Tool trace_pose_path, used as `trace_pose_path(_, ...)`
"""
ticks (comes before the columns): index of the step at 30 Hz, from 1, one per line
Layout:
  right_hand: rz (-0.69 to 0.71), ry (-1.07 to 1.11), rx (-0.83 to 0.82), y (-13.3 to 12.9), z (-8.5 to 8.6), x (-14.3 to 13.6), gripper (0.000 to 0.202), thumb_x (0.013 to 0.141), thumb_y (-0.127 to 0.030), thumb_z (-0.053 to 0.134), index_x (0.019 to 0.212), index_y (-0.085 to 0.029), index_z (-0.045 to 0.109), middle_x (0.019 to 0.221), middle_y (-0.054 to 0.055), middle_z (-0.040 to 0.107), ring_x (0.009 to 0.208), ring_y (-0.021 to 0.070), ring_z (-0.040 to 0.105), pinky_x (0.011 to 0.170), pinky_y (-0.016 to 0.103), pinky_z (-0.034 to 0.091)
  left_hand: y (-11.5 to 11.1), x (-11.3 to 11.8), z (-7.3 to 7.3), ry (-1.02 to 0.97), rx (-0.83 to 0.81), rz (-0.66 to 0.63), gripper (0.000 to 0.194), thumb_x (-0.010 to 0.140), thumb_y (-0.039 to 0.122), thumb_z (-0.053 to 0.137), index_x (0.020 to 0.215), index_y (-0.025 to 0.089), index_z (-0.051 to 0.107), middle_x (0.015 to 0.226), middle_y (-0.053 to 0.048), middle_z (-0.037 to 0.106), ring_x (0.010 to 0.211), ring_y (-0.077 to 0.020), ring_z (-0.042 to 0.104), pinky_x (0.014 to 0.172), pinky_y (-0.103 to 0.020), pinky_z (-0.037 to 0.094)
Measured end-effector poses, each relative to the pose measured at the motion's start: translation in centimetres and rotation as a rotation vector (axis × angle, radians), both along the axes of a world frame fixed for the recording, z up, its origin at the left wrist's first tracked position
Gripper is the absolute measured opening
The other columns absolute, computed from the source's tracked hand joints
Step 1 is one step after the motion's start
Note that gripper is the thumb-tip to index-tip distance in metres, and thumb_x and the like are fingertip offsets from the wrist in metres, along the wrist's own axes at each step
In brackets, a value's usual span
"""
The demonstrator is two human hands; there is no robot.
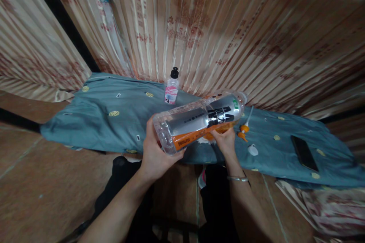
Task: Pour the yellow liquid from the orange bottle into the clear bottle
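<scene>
Since the large bottle [196,117] looks too bulky for one hand, the left hand's [155,157] fingers grip its base, while the right hand [226,144] meets its underside nearer the neck, that finger closure hidden from me. Beyond it stands a small bottle [171,89]; to its right, an orange pump [243,132] and phone [304,152] lie apart, leaving elbow room. Teal cloth [99,129] covers the tabletop, against pleated curtains [188,19].

Both hands [189,146] hold a large clear bottle [199,119] tilted above teal cloth [111,121].
</scene>
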State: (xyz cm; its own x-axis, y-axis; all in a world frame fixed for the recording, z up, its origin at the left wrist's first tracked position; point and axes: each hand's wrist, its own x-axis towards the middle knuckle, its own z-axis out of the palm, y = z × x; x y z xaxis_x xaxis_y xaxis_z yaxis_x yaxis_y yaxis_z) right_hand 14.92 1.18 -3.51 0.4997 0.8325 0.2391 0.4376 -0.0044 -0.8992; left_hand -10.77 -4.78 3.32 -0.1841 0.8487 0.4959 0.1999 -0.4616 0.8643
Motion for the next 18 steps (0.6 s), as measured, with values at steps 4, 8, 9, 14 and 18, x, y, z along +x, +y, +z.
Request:
trace_pose_path(4,-0.032,-0.005,-0.007,-0.01,0.03,-0.06,0.057,0.053,-0.061,0.083,0.090,-0.023,0.061,0.093,0.010,0.077,0.088,0.0327,0.073,0.086,0.051,0.061,0.00,0.00,0.07,-0.002,0.014,-0.001,0.090,0.064,0.040,0.095,0.138,0.022,0.048,0.121,-0.011,0.070,0.106,-0.0298,0.076,0.093,-0.044,0.064)
trace_pose_path(8,-0.027,-0.024,0.001,0.07,-0.16,0.01,0.057,0.054,-0.063,0.084,0.089,-0.024,0.061,0.092,0.010,0.078,0.087,0.0318,0.073,0.085,0.049,0.061,0.00,-0.09,0.15,0.036,0.021,0.013,0.092,0.062,0.040,0.095,0.139,0.021,0.048,0.121,-0.010,0.070,0.106,-0.0289,0.076,0.093,-0.042,0.064)
trace_pose_path(9,-0.026,-0.027,0.000,0.10,-0.22,0.05,0.058,0.053,-0.063,0.084,0.089,-0.024,0.061,0.091,0.009,0.078,0.086,0.0317,0.073,0.085,0.049,0.061,-0.01,-0.11,0.16,0.036,0.022,0.015,0.092,0.062,0.040,0.095,0.139,0.021,0.048,0.122,-0.010,0.071,0.107,-0.0290,0.076,0.093,-0.042,0.064)
trace_pose_path(14,-0.034,-0.004,-0.039,0.21,-0.29,0.20,0.061,0.051,-0.063,0.084,0.091,-0.023,0.063,0.096,0.012,0.077,0.091,0.0345,0.073,0.090,0.053,0.059,-0.05,-0.10,0.03,0.007,0.008,-0.011,0.092,0.064,0.040,0.094,0.140,0.021,0.045,0.123,-0.011,0.071,0.107,-0.0292,0.077,0.092,-0.042,0.065)
trace_pose_path(18,-0.033,-0.012,-0.058,0.19,-0.43,0.35,0.061,0.050,-0.062,0.085,0.092,-0.021,0.064,0.097,0.014,0.078,0.094,0.0367,0.073,0.092,0.055,0.059,0.01,-0.03,0.01,0.021,0.040,0.005,0.091,0.065,0.042,0.094,0.140,0.021,0.046,0.121,-0.010,0.070,0.103,-0.0269,0.077,0.088,-0.039,0.065)
